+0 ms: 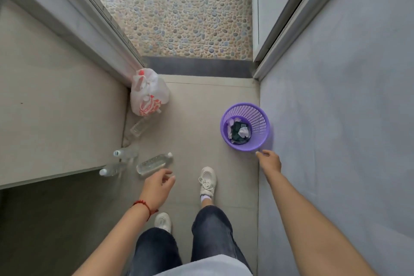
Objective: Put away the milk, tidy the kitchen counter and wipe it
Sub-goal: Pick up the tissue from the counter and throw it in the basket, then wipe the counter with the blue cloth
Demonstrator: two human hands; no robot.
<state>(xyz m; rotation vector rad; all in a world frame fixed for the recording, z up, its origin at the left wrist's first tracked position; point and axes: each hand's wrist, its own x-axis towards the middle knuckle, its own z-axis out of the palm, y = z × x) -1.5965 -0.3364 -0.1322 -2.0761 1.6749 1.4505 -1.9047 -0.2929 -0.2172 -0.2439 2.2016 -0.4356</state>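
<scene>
Basket: purple perforated plastic waste basket (257, 119), right of centre on the floor, just above your empty, loosely open right hand (271, 161). Left hand (158, 186), empty, fingers relaxed, lies farther. No milk visible.

Floor: plain beige tiled floor (201, 123), narrow, running between two walls.
Threshold: dark grey stone strip (197, 67) across the doorway.
Beyond: multicoloured pebble-mosaic floor (174, 6).
Right: smooth pale grey-blue wall (347, 119).
Left: beige wall panel (56, 101) with a grey metal door frame (94, 22).
Light: soft, even daylight.
</scene>
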